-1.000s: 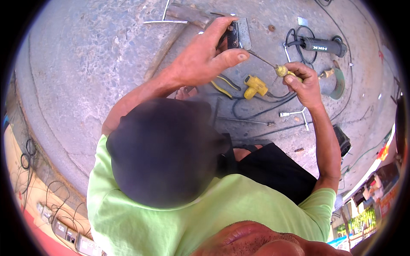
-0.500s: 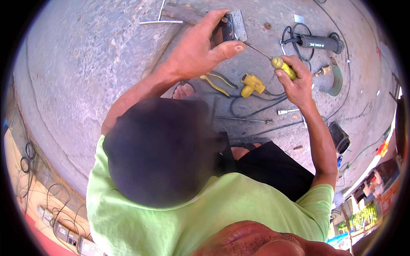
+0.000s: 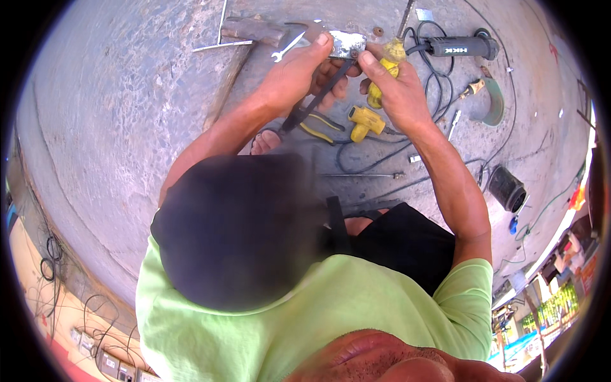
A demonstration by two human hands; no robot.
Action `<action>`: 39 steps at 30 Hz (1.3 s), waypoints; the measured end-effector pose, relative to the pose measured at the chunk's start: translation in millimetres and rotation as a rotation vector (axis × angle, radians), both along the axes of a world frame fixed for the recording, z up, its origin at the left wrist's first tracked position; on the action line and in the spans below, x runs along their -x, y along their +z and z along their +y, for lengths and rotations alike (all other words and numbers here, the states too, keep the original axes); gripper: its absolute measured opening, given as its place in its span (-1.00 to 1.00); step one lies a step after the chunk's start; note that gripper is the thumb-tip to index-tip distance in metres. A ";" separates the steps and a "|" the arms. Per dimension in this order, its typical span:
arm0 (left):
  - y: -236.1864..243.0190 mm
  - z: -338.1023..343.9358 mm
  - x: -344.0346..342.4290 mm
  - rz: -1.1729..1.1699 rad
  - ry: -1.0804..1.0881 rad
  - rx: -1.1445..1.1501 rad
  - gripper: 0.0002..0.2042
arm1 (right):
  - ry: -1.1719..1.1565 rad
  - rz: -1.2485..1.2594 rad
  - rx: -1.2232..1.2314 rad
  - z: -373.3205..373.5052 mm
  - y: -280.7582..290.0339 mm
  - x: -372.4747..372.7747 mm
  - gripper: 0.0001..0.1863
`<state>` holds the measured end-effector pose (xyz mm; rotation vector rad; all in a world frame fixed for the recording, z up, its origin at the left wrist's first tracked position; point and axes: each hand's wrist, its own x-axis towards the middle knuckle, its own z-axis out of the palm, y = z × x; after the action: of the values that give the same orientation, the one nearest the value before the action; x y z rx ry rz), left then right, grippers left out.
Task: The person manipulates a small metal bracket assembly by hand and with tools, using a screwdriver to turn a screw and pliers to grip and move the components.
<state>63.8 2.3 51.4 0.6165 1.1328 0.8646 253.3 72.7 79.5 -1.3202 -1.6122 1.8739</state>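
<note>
Between my two hands is a small worn metal plate joined to a dark flat bar that slants down toward my foot. My left hand grips the plate's left end, thumb on top and fingers beneath. At the plate's right end, the thumb of my right hand presses its corner. That same hand keeps a yellow-handled screwdriver in its fingers, the shaft pointing up and away. How the right fingers meet the underside of the plate is hidden.
Around lie yellow-handled pliers, a yellow connector on a cable, a dark angle grinder, a green curved guard, a black cup-shaped container, an open-ended wrench, a brown block and a T-shaped rod.
My right hand has moved left to the metal plate, and the screwdriver has swung from touching the piece to pointing away. The piece has turned, showing its dark bar.
</note>
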 end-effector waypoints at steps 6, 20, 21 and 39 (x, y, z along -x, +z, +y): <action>-8.8 2.3 10.2 0.699 -0.047 -0.329 -0.58 | -0.116 -0.115 -0.051 -6.5 -10.2 7.3 -0.58; -16.2 12.6 7.2 1.044 0.013 -0.956 -0.83 | -0.033 -0.126 -0.162 -4.0 -21.2 5.0 -0.59; -16.8 13.5 7.1 1.057 -0.012 -0.957 -0.83 | -0.037 -0.133 -0.159 -4.1 -21.2 5.3 -0.59; -18.0 16.3 14.8 0.938 -0.128 -0.985 -0.85 | 0.057 -0.183 -0.163 11.8 -23.2 3.7 -0.55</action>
<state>49.0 18.7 33.4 2.0374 1.4081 1.0256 249.7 84.5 56.3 -1.4219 -1.8689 1.6522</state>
